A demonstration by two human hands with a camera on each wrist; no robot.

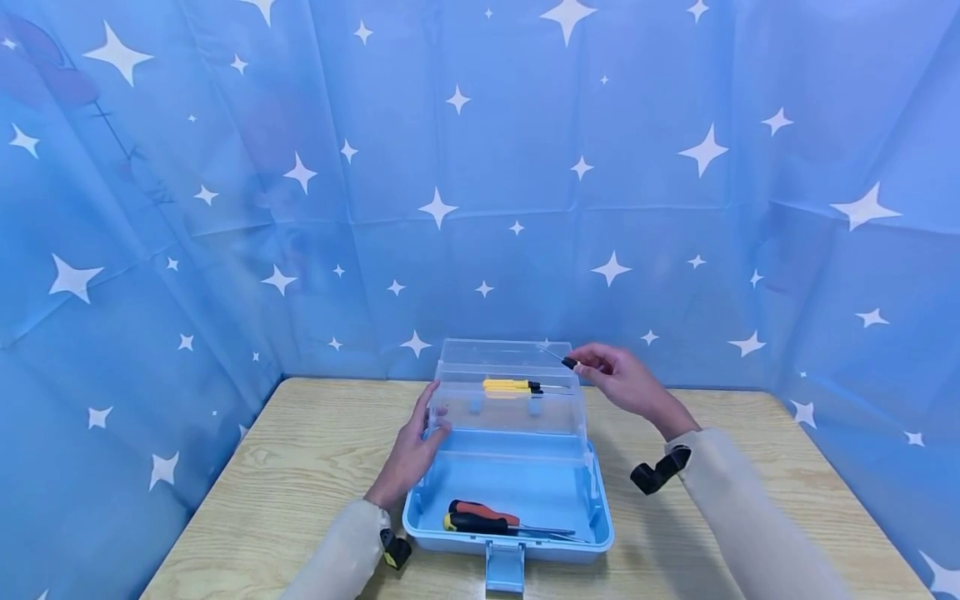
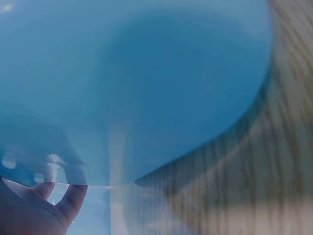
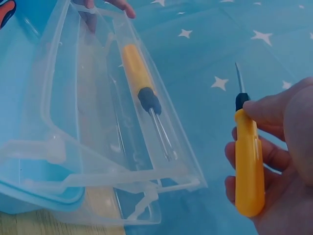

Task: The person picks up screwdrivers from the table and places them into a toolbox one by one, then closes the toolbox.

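Note:
My right hand holds a yellow screwdriver with a black collar, raised by the right end of a clear plastic tray. Its thumb presses near the collar and the fingers wrap behind the handle; the shaft points away from the hand. On the left, my left hand grips the tray's side edge, thumb on the near side. More yellow screwdrivers lie side by side in an upper tray compartment. The tray belongs to an open light-blue toolbox, whose left wrist view is mostly blurred blue plastic.
Inside the toolbox bottom, near the front, lie a black-and-yellow screwdriver and a red-and-black handled tool. A blue latch hangs at the front. The box stands on a wood-grain table before a blue star-patterned curtain.

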